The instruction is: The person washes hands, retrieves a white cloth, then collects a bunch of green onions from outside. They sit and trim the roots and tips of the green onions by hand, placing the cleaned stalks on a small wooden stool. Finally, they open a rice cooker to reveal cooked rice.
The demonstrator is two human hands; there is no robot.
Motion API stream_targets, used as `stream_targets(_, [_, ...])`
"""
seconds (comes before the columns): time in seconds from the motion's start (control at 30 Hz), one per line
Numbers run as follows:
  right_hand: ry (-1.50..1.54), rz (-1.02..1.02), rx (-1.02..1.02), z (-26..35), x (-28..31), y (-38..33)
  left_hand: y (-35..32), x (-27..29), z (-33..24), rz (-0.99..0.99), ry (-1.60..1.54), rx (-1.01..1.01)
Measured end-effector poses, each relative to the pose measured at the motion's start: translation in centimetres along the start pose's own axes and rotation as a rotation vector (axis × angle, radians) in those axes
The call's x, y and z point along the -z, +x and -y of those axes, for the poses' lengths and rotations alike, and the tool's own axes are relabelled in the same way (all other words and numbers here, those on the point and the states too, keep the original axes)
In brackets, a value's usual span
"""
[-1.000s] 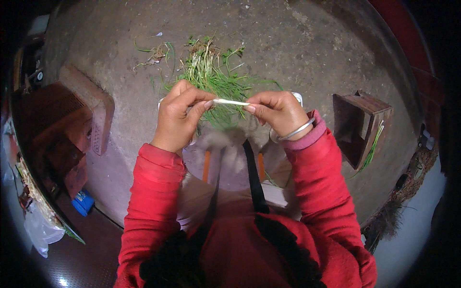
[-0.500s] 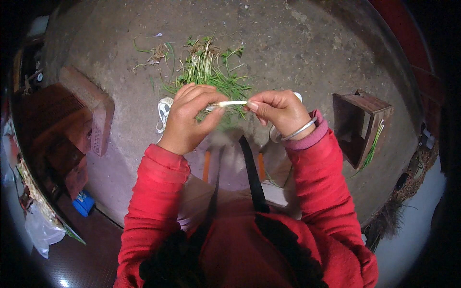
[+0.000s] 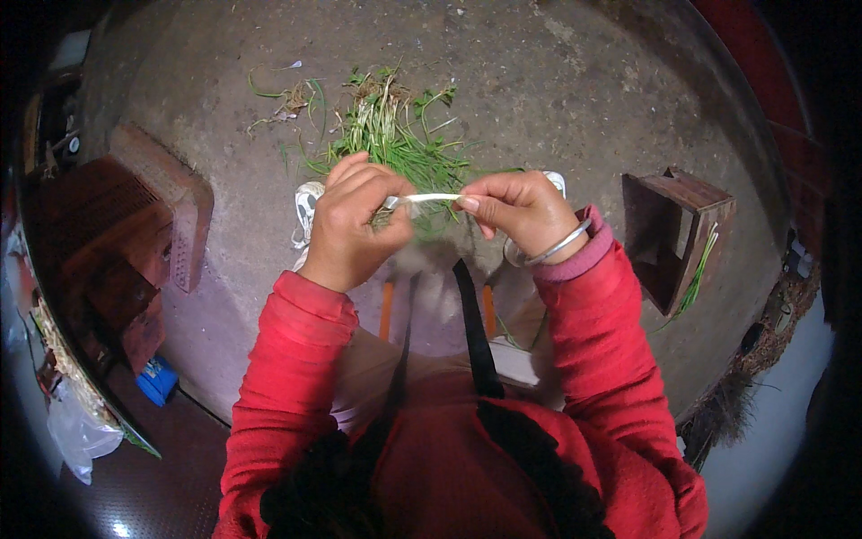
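Note:
A thin spring onion point(image 3: 435, 197) with a white stem is stretched level between my two hands. Thumb and fingers of my left hand point(image 3: 357, 211) pinch its left end, where the tip is hidden. My right hand point(image 3: 519, 208), with a silver bangle at the wrist, pinches the stem's other end between thumb and forefinger. Beyond both hands, a loose pile of spring onions point(image 3: 386, 126) with white stems, green leaves and roots lies on the floor.
On the right stands a small wooden stool on its side point(image 3: 678, 238), with green stalks point(image 3: 698, 274) against it. A reddish-brown chair point(image 3: 171, 202) is at the left, near a blue object point(image 3: 156, 380) and a clear plastic bag point(image 3: 81, 431). Root scraps point(image 3: 289, 103) lie left of the pile.
My left fingers have shifted slightly at the stem's left end, and the brownish end seen there before is now covered. My right hand stays nearly in place, still pinching.

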State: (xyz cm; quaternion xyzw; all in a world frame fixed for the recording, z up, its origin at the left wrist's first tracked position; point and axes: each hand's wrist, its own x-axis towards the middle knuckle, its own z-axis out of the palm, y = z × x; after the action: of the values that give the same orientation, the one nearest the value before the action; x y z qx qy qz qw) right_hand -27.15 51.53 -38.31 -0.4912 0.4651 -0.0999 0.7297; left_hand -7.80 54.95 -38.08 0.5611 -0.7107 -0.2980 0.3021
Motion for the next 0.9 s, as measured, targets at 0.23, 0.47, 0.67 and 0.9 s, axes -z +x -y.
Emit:
stream_targets(0.23, [0.037,0.026,0.013,-0.1,-0.1,-0.1,-0.3,-0.3,0.4,-0.057,-0.143,0.072])
stream_targets(0.47, [-0.055,-0.071,0.187,-0.3,0.0,-0.1,-0.9,-0.1,-0.1,-0.079,-0.434,0.442])
stream_targets(0.67, [-0.058,-0.169,0.148,0.1,1.3,-0.6,-1.2,2.1,0.5,-0.065,-1.061,0.502])
stream_targets(0.9, [0.756,-0.229,0.204,0.4,3.3,-0.5,-0.8,6.1,4.5,-0.543,0.242,0.311])
